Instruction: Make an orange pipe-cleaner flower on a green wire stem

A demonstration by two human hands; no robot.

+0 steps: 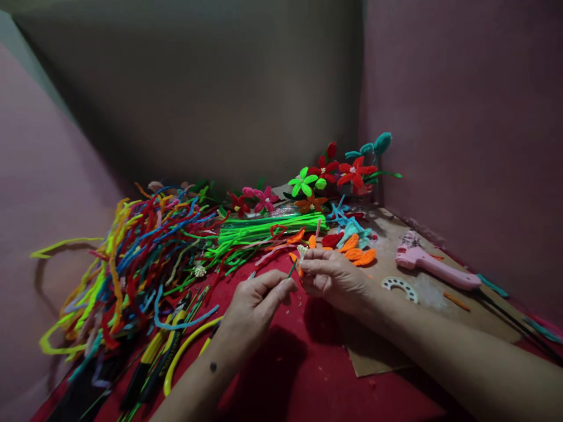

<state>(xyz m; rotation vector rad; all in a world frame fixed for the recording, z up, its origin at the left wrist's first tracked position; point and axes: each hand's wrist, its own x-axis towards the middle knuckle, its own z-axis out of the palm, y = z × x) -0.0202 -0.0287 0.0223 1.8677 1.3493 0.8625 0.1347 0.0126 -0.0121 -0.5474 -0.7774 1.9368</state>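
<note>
Between my hands is a thin green flower stem [292, 268] topped by a cluster of cream stamens [302, 251]. My left hand [266, 293] pinches the stem low down, thumb against fingers. Close beside it, my right hand [332, 275] has its fingers closed around an orange pipe-cleaner petal [299, 268], held against the stem just under the stamens. The fingers partly hide the petal. Just beyond my right hand lie loose orange petals [361, 257], with light-blue pieces [354, 231] behind them.
A tangled heap of coloured pipe cleaners [132, 264] fills the left, beside a green bundle [272, 228]. Finished flowers [325, 170] stand at the back. A pink glue gun [440, 266] and a white holed ring piece [400, 288] lie on cardboard [373, 357]. Yellow-and-black pliers [153, 357] lie front left.
</note>
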